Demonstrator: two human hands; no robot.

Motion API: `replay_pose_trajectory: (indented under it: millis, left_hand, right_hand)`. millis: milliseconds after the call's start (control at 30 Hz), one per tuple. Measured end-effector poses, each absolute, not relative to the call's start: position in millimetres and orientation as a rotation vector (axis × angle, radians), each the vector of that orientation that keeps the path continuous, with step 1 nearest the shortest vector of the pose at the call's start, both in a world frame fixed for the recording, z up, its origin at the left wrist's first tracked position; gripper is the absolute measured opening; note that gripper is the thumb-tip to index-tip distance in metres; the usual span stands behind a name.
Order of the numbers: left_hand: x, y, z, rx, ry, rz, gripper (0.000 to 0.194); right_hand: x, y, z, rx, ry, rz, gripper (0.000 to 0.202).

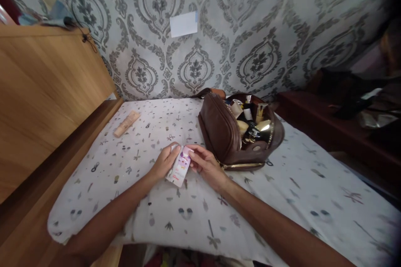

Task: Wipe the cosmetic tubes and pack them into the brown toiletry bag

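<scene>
At the far left we see a wooden panel [46, 87] standing beside the cloth, with some mixed items [53, 16] on its top edge and a thin dark cord hanging from its corner. Just right of it, on the far left part of the white patterned cloth [138, 204], we have a beige tube [127, 124] lying at a slant, well apart from our hands.

Near the middle, our left hand [166, 160] grips the left side of a small white and pink packet [179, 169], thumb on its upper part. The packet is held tilted above the cloth, between our two hands, with purple and red print facing us. Our right hand [205, 164] pinches the packet's upper right edge between thumb and fingers. On the far wall [194, 64], covered in a grey damask pattern, we see a white card [184, 24].

To the right of our right hand, and near it, sits an open brown bag [221, 127] with a gold zipper. Inside we can see tubes and bottles [250, 117], some with shiny gold parts. Farther right, past the cloth, a dark red surface [310, 112] bears dark items [347, 91] too blurred to tell.
</scene>
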State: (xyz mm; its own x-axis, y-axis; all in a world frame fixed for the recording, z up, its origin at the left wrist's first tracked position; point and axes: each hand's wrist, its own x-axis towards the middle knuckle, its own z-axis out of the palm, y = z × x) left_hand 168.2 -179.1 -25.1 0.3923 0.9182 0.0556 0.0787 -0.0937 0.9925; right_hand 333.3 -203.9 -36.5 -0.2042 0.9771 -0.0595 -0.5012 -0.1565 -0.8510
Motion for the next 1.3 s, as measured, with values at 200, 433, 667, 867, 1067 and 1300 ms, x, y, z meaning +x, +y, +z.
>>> replay_pose_trajectory:
  millis: [200, 433, 667, 867, 1067, 1300]
  left_hand:
    - [163.3, -169.7, -22.4, 1.166, 0.855, 0.735, 0.063]
    - [154.2, -174.2, -8.6, 1.174, 0.836, 0.521, 0.054]
    - [153.9, -167.1, -17.6, 1.170, 0.988, 0.765, 0.061]
    - [146.7, -172.0, -2.1, 1.799, 0.916, 0.865, 0.044]
    - [151.6, -176.3, -5.0, 2.220, 0.816, 0.662, 0.052]
    - [144.6, -169.9, -2.9, 1.851, 1.015, 0.595, 0.033]
  right_hand:
    - [333.6, -205.4, -32.6, -0.721, -0.787, 1.578, 0.036]
    - [334.6, -204.5, -35.5, -0.723, -0.813, 1.564, 0.041]
    - [335.3, -205.1, -31.8, -0.740, -0.838, 1.554, 0.036]
    - [332.5, -206.6, -35.1, -0.810, -0.785, 1.480, 0.042]
    - [332.6, -205.1, -38.5, -0.819, -0.764, 1.525, 0.045]
    - [334.6, -203.9, -38.4, -0.846, -0.803, 1.549, 0.047]
